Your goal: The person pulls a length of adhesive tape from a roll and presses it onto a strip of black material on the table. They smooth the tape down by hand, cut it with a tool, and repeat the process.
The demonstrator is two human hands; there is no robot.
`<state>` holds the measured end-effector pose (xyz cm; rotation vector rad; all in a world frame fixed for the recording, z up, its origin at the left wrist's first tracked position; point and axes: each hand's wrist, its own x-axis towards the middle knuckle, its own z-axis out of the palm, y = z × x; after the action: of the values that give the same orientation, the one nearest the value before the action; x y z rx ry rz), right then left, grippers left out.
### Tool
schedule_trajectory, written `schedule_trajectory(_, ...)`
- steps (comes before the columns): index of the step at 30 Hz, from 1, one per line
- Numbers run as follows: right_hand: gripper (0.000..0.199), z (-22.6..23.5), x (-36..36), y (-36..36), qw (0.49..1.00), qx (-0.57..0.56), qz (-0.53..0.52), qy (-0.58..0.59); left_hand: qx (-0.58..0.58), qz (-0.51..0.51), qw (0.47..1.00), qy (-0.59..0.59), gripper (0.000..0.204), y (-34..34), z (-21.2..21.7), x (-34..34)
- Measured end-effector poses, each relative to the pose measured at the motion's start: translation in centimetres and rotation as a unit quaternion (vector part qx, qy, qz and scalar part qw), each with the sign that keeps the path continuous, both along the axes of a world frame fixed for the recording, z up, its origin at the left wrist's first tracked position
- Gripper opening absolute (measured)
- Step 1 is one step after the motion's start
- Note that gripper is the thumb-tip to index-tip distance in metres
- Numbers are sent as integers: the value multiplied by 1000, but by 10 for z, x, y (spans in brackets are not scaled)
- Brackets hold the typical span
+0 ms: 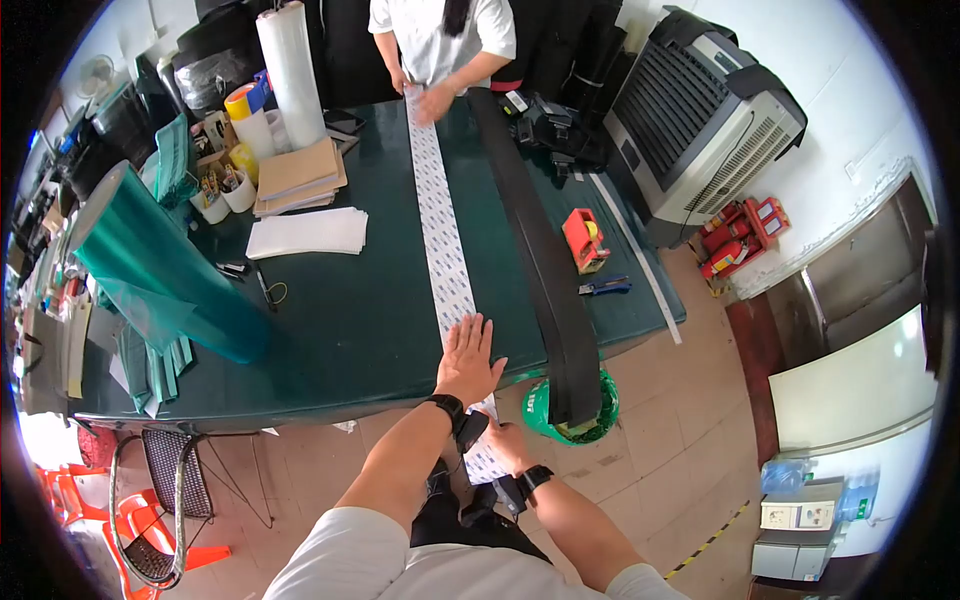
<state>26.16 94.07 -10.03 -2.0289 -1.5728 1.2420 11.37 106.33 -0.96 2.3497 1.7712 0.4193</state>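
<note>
A long white strip with a repeating blue print (440, 220) runs down the dark green table and over its near edge. My left hand (466, 362) lies flat on it near that edge, fingers stretched out. Below the edge, my right hand (508, 447) is closed around the strip's hanging part; its fingers are partly hidden. To the right, a long black strip (530, 230) lies roughly alongside, its near end hanging over a green bucket (540, 405). At the far end, a person in a white shirt (430, 40) has both hands at the white strip.
On the table's right are a red tape dispenser (585, 240), a blue cutter (606, 286) and a thin pale strip (635, 250). At left stand a big green film roll (165, 260), white paper sheets (307, 232) and cardboard pieces (300, 175). A chair (175, 480) stands lower left.
</note>
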Motion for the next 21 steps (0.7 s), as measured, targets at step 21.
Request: schedule_trajectory(21,85,38,-4,21,994,37,94,32,48,6,997,-59,71,-48,-11,2)
